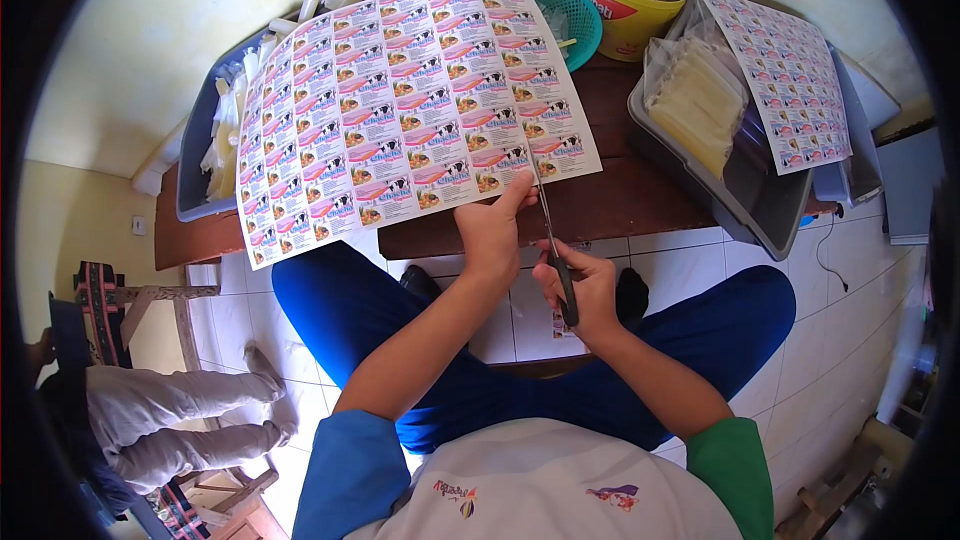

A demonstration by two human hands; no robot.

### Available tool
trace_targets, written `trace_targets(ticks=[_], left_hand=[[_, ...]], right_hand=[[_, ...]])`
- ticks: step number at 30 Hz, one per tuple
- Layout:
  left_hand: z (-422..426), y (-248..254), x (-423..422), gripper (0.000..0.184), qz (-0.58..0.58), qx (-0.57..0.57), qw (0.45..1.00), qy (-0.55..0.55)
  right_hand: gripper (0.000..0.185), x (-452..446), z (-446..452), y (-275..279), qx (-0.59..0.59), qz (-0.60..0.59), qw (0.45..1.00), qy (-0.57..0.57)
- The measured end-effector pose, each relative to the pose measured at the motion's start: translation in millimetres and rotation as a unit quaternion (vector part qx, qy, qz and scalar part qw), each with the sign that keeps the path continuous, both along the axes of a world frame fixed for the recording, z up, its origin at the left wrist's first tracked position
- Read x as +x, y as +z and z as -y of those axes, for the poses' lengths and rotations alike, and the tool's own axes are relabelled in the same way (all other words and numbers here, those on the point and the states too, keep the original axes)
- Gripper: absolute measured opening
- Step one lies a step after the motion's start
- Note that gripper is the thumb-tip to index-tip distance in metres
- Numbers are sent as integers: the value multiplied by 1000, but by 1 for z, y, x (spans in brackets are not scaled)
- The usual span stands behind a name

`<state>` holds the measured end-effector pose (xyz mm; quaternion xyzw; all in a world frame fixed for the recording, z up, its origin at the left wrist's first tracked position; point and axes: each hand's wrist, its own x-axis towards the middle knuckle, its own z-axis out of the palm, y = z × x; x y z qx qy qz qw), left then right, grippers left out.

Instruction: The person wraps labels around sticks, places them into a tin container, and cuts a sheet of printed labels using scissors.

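Note:
A large sheet of printed labels (pixel 400 100) spreads over the brown table, its lower edge towards me. My left hand (pixel 492 230) pinches that lower edge near its right part. Black-handled scissors (pixel 560 275) are in my right hand (pixel 585 290), fingers wrapped round the handles. The blades point up and away from me and lie at the sheet's edge, just right of my left fingertips. How far the blades are apart is too small to tell.
Grey tub (pixel 770 210) at right holds bags of pale sticks and a second label sheet (pixel 785 80). Yellow bucket (pixel 630 15) and green basket (pixel 590 30) stand behind. A grey-blue tub (pixel 190 175) is at left. Another person's legs (pixel 190 410) show at lower left.

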<state>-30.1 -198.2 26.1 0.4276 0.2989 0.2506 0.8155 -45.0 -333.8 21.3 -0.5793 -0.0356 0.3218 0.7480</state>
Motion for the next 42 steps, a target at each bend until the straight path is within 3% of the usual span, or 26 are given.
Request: trace_targets(ticks=[24,42], left_hand=[[-6,1,-4,27,4,-26,999,-43],[-7,1,-5,28,19,-38,998,-46]], right_hand=[[40,1,4,1,-25,58,998,17],[42,-1,1,11,-37,31,999,-6]])
